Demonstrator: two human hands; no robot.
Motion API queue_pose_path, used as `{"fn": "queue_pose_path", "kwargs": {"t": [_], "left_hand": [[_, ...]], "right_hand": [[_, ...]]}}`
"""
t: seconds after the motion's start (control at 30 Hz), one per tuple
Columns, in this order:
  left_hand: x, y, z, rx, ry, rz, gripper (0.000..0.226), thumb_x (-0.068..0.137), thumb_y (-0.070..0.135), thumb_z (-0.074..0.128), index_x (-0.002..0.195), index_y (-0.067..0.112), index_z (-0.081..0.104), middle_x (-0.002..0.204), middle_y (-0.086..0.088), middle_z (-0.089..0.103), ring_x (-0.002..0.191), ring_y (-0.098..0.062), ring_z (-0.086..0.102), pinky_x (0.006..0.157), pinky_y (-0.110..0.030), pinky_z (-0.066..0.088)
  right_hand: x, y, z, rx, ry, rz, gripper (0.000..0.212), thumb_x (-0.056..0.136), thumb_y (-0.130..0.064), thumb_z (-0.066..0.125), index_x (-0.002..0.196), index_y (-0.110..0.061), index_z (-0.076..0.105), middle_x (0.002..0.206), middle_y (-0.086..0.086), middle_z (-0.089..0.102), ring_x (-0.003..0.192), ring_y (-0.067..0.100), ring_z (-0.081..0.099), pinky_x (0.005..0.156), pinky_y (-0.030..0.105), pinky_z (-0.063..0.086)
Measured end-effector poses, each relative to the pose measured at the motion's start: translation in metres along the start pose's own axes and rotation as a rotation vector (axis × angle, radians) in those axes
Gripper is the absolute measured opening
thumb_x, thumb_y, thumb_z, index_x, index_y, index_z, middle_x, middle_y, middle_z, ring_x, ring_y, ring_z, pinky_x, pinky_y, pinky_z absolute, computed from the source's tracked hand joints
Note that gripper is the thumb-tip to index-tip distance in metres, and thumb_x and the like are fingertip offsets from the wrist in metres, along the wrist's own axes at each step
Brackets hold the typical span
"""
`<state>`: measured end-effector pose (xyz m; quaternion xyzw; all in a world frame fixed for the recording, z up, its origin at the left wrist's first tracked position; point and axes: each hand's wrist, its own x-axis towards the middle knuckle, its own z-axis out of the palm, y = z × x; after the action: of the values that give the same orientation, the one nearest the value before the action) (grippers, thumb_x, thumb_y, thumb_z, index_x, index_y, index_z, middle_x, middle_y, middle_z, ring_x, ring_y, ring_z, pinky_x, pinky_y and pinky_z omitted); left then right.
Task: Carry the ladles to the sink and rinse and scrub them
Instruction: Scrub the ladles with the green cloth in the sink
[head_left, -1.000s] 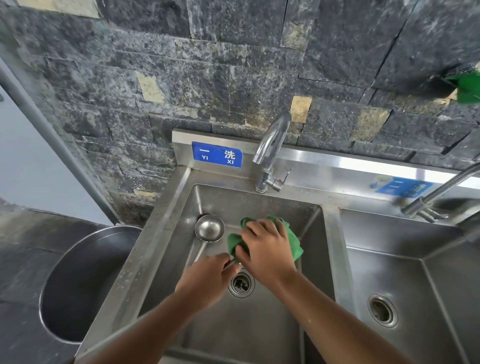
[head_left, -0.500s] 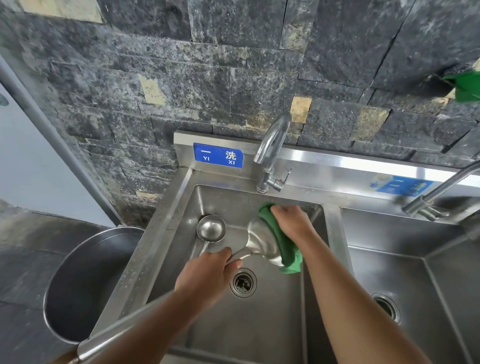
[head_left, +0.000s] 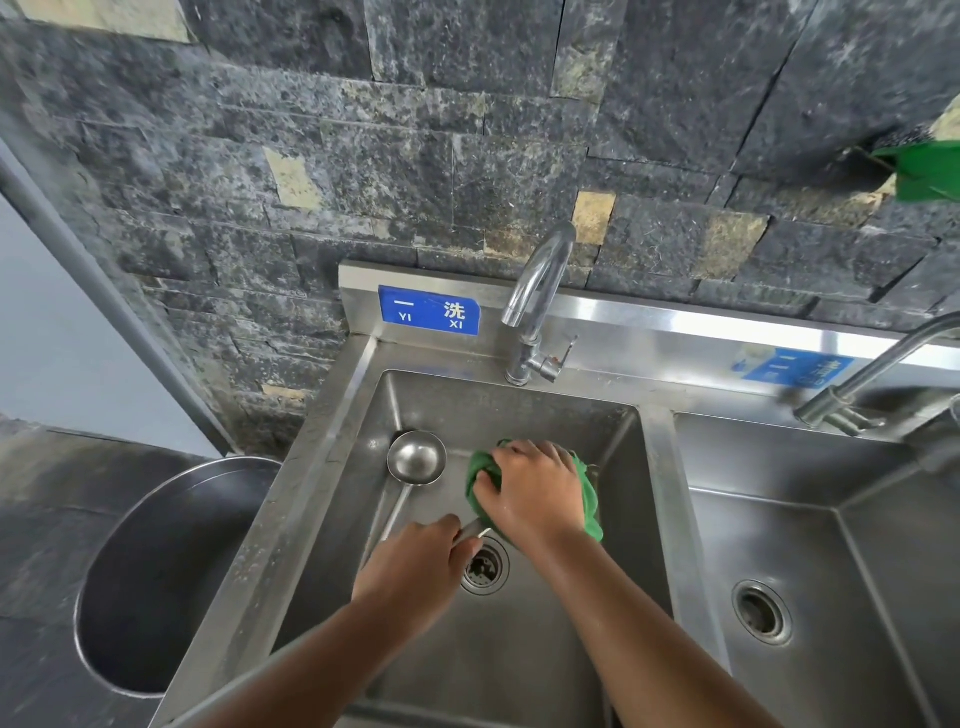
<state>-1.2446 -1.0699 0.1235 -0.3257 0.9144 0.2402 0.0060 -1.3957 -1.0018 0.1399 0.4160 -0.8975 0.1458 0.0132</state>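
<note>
- Right hand (head_left: 535, 491) curls its fingers over a bunched green cloth (head_left: 589, 506) and grips it; what lies beneath is hidden.
- Left hand (head_left: 415, 566) is closed round a ladle handle (head_left: 471, 531), which runs toward the cloth.
- Just left of the right hand, beyond the left hand, a second ladle (head_left: 416, 457) lies in the sink (head_left: 519, 408), bowl up.
- Just right of the left hand sits the drain (head_left: 484, 569); the faucet (head_left: 537, 291) stands beyond the right hand.

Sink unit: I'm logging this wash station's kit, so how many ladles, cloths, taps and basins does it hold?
Ladles: 2, the lying ladle and the held ladle, its bowl hidden under the cloth
Green cloth: 1
Taps: 2, the left tap and the right tap
Basins: 2, the left basin and the right basin
Total: 7
</note>
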Motion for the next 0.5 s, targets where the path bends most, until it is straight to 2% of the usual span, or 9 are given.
{"fn": "queue_pose_path", "kwargs": {"t": [0.07, 0.13, 0.2, 0.27, 0.33, 0.43, 0.5], "left_hand": [[0.0, 0.003, 0.003, 0.033, 0.021, 0.011, 0.035, 0.094, 0.057, 0.039, 0.086, 0.024, 0.045, 0.083, -0.002, 0.066, 0.08, -0.03, 0.066, 0.061, -0.036, 0.043], [0.0, 0.002, 0.004, 0.046, 0.023, 0.012, 0.026, 0.094, 0.049, 0.045, 0.09, 0.024, 0.047, 0.087, -0.002, 0.068, 0.083, -0.03, 0.067, 0.065, -0.037, 0.046], [-0.002, -0.001, 0.002, 0.011, 0.026, 0.003, 0.022, 0.094, 0.046, 0.048, 0.088, 0.025, 0.045, 0.084, -0.001, 0.066, 0.082, -0.029, 0.065, 0.063, -0.036, 0.044], [-0.004, -0.003, 0.002, -0.04, 0.022, 0.007, 0.029, 0.094, 0.047, 0.049, 0.079, 0.025, 0.037, 0.073, 0.001, 0.059, 0.076, -0.029, 0.062, 0.06, -0.035, 0.04], [-0.005, -0.004, 0.003, -0.088, 0.007, 0.003, 0.037, 0.094, 0.048, 0.049, 0.071, 0.024, 0.033, 0.064, 0.002, 0.051, 0.069, -0.029, 0.057, 0.058, -0.035, 0.038], [-0.002, -0.007, 0.004, -0.161, -0.028, -0.029, 0.044, 0.094, 0.045, 0.051, 0.063, 0.022, 0.031, 0.057, 0.003, 0.044, 0.064, -0.029, 0.049, 0.057, -0.034, 0.034], [0.001, -0.008, 0.006, -0.202, -0.074, -0.041, 0.044, 0.096, 0.043, 0.051, 0.062, 0.021, 0.033, 0.057, 0.004, 0.044, 0.058, -0.022, 0.044, 0.056, -0.033, 0.032]], "right_hand": [[0.013, 0.006, 0.0, 0.053, -0.048, 0.031, 0.037, 0.081, -0.048, 0.041, 0.082, -0.021, 0.066, 0.088, -0.001, 0.068, 0.09, 0.026, 0.062, 0.083, 0.036, 0.046], [0.027, 0.015, -0.001, 0.127, -0.115, 0.157, 0.041, 0.082, -0.051, 0.04, 0.081, -0.019, 0.065, 0.084, 0.004, 0.068, 0.082, 0.029, 0.063, 0.069, 0.034, 0.044], [0.039, 0.024, -0.006, 0.263, -0.213, 0.304, 0.044, 0.081, -0.052, 0.04, 0.083, -0.018, 0.066, 0.079, 0.004, 0.067, 0.077, 0.029, 0.062, 0.065, 0.032, 0.045], [0.044, 0.036, -0.008, 0.434, -0.307, 0.403, 0.042, 0.082, -0.049, 0.043, 0.088, -0.017, 0.071, 0.081, 0.004, 0.069, 0.081, 0.028, 0.064, 0.072, 0.035, 0.053], [0.045, 0.05, -0.006, 0.668, -0.346, 0.541, 0.04, 0.086, -0.048, 0.05, 0.092, -0.016, 0.074, 0.089, 0.01, 0.072, 0.09, 0.031, 0.068, 0.086, 0.043, 0.057], [0.031, 0.065, 0.006, 1.215, -0.419, 0.849, 0.043, 0.085, -0.05, 0.065, 0.095, -0.01, 0.077, 0.104, 0.014, 0.074, 0.1, 0.033, 0.069, 0.099, 0.05, 0.054], [0.022, 0.071, 0.016, 1.516, -0.423, 1.002, 0.044, 0.081, -0.052, 0.071, 0.088, -0.009, 0.079, 0.103, 0.011, 0.072, 0.101, 0.03, 0.064, 0.106, 0.048, 0.048]]}}
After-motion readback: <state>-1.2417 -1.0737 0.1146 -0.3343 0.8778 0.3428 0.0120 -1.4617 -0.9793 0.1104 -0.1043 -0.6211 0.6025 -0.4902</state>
